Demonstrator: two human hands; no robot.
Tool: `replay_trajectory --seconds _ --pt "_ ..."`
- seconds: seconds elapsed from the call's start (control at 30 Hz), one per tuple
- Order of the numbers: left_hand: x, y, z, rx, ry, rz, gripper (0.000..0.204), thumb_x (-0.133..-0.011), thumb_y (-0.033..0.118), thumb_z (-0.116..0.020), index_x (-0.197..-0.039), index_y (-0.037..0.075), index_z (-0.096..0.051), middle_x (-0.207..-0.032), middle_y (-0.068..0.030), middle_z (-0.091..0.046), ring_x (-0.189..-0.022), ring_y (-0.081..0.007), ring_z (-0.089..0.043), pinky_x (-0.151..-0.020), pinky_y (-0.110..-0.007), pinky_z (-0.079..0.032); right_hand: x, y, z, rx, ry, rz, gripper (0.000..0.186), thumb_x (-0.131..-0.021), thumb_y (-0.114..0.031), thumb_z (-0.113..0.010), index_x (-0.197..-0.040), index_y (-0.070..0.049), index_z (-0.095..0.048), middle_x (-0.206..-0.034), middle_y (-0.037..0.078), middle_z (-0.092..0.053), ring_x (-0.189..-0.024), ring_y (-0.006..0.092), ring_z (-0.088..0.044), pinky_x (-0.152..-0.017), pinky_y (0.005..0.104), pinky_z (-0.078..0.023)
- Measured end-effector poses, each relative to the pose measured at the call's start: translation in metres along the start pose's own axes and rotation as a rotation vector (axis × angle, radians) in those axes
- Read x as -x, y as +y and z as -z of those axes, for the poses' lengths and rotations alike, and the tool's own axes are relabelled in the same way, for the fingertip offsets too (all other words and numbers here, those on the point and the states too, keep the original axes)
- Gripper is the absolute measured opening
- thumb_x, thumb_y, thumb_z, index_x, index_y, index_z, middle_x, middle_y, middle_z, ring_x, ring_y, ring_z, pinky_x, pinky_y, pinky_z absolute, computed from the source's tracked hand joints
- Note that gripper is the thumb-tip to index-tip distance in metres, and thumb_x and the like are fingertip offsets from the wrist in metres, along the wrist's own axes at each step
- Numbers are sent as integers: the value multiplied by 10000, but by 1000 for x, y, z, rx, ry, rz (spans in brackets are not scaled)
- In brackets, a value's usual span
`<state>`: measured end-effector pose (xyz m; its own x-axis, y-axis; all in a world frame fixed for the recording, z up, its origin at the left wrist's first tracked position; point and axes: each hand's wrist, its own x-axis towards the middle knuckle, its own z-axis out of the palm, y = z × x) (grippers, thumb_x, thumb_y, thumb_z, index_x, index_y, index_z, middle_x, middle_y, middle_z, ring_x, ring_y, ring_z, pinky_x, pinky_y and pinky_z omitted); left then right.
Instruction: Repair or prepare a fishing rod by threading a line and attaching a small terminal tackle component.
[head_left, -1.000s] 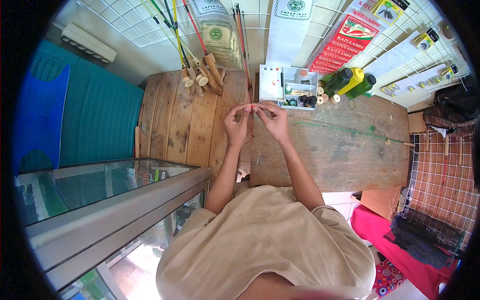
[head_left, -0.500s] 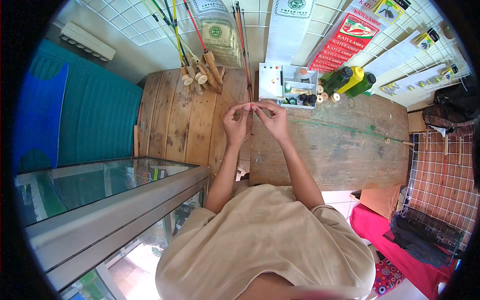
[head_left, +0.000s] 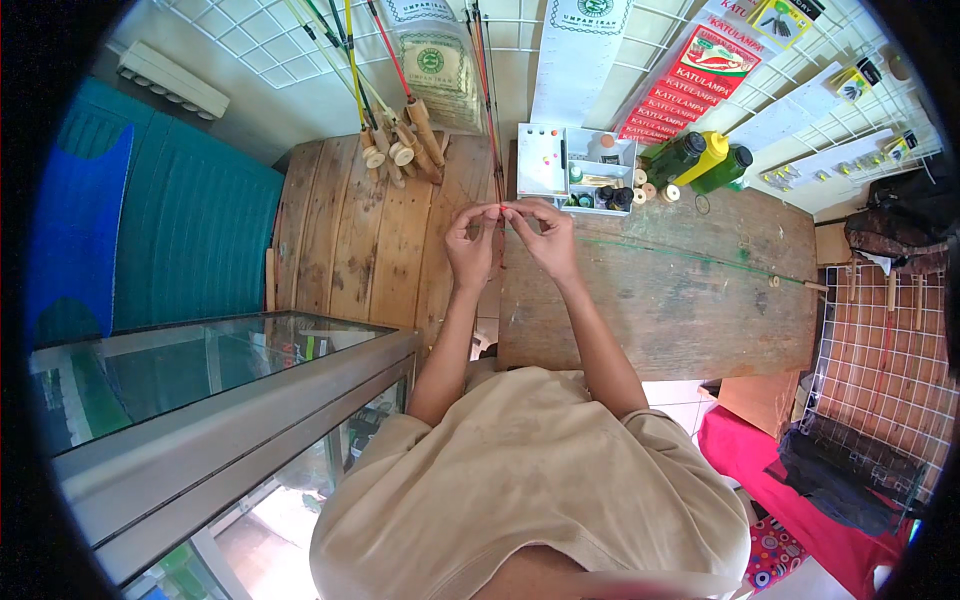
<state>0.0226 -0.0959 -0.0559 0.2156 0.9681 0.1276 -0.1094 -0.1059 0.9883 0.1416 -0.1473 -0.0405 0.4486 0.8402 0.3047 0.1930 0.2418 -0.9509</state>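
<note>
head view; red piece (head_left: 503,208) sits between left hand (head_left: 469,246) and right hand (head_left: 546,241).

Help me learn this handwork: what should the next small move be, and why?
Probably a gentle turn of the red piece, to bring more of it into sight: the left hand and right hand meet at it in pinches that largely cover it.

The left hand (head_left: 469,248) and right hand (head_left: 545,245) are pinching a small red item (head_left: 502,209) with their fingers (head_left: 528,208) over the counter (head_left: 660,320). Beyond them, a compartmented white tray (head_left: 541,180) is sitting near green and yellow bottles (head_left: 709,155), while cork-handled rods (head_left: 423,128) are standing leftward.
</note>
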Motion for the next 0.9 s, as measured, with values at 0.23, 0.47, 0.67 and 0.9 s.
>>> replay_trajectory --seconds 0.23,0.47,0.67,0.9 --pt "-1 -3 2 -28 13 1 153 -864 178 -695 -906 30 -698 -949 -59 -657 -943 -163 -588 -873 -295 -434 -1 -2 0 4 -13 -14 125 -837 -22 -688 -956 5 -719 -942 99 -692 -876 145 -623 -791 264 -479" --pt "0 -3 2 8 9 -8 173 -865 203 -696 -906 35 -695 -950 -61 -657 -947 -159 -583 -870 -292 -431 -1 -3 -1 9 -12 1 133 -829 -12 -689 -958 -3 -722 -928 91 -696 -862 141 -626 -784 265 -483" --pt "0 -4 3 5 10 42 181 -866 214 -695 -905 37 -695 -949 -63 -653 -954 -167 -581 -878 -298 -430 -2 -7 -1 66 -17 39 127 -826 -3 -686 -948 3 -718 -926 99 -698 -868 155 -634 -790 272 -487" --pt "0 -7 3 30 9 26 175 -853 207 -707 -909 41 -708 -957 -66 -650 -978 -175 -575 -886 -307 -431 -4 -15 1 89 -23 34 130 -817 2 -687 -943 1 -717 -921 106 -704 -873 169 -645 -791 285 -494"
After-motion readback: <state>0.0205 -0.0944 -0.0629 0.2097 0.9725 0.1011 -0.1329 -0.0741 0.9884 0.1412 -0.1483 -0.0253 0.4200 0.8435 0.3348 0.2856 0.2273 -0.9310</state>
